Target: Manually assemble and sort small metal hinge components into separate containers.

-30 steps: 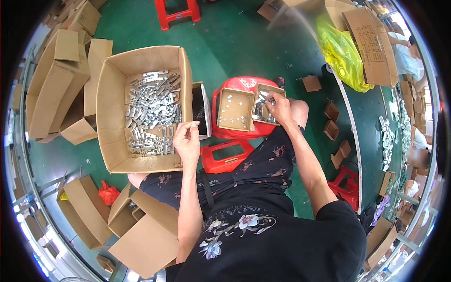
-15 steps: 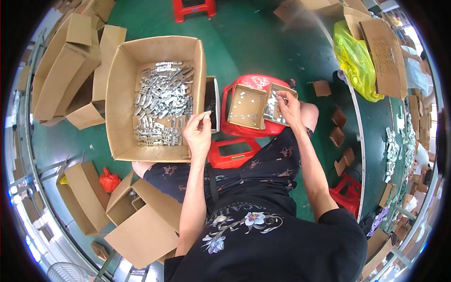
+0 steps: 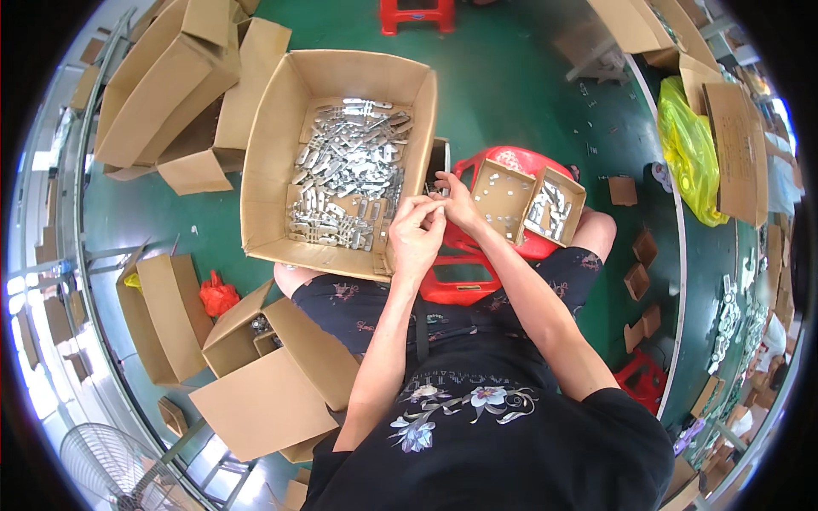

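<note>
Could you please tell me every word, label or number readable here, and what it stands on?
Black shirt: pale chest lettering, broken by folds; left unquoted.
Dark shorts: small script, too small to read.
Red stool at top: small blue mark, too small.
Carton beside yellow bag: faint printing, too blurred.

Elongated silver metal parts lie jumbled in a large open cardboard box, with shorter silver pieces loose in a small open carton.
</note>
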`<state>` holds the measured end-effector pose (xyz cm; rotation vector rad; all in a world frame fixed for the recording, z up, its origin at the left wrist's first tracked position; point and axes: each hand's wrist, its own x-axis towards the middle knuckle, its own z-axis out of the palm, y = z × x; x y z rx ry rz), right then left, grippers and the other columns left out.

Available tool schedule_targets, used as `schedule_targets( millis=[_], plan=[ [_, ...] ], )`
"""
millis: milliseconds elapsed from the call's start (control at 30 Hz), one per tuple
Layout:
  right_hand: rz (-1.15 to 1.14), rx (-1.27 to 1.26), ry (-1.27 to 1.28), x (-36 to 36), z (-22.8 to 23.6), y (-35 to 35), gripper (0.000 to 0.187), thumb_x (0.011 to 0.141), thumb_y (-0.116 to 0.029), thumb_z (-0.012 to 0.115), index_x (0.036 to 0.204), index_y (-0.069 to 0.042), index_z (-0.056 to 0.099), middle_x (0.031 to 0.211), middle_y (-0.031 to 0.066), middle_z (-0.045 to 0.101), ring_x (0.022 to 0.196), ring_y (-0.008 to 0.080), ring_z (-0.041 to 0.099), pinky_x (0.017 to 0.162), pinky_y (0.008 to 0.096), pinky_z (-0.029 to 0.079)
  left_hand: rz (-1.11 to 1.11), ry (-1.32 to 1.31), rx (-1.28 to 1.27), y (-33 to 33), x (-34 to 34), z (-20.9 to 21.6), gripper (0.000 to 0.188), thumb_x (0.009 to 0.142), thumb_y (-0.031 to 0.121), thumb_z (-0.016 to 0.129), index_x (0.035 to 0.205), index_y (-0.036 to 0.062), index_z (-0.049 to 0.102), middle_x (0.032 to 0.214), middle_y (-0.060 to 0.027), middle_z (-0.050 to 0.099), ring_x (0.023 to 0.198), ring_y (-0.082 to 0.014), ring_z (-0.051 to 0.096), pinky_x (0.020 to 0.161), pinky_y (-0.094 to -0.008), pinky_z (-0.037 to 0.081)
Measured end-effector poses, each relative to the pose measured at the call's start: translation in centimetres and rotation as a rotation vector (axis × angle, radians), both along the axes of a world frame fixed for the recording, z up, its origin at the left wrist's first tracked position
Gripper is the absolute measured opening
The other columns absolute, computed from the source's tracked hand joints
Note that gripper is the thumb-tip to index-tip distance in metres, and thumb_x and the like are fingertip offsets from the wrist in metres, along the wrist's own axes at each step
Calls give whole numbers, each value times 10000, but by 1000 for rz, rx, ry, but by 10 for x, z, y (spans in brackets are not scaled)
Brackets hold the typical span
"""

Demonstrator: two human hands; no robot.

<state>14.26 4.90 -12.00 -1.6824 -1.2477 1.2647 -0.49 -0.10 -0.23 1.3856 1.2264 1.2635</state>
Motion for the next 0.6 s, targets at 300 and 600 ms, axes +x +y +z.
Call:
schedule_targets(
  millis=[300,600],
  plan=[
    [325,-1,-283,-20,-30,16,619,838,-312,772,1346,9,622,1147,300,730,1097,459,730,927,476,592,45,59,45,-1,-13,8,144,922,-42,734,1048,-7,792,939,-58,726,717,-98,661,622,-256,521],
    [339,100,-499,-15,-15,15,391,819,-289,762,1129,-54,724,1001,249,748,1097,480,705,902,531,584,65,33,20,0,-19,3,136,926,-42,731,1041,-6,794,926,-60,720,700,-101,650,616,-250,515]
  ],
)
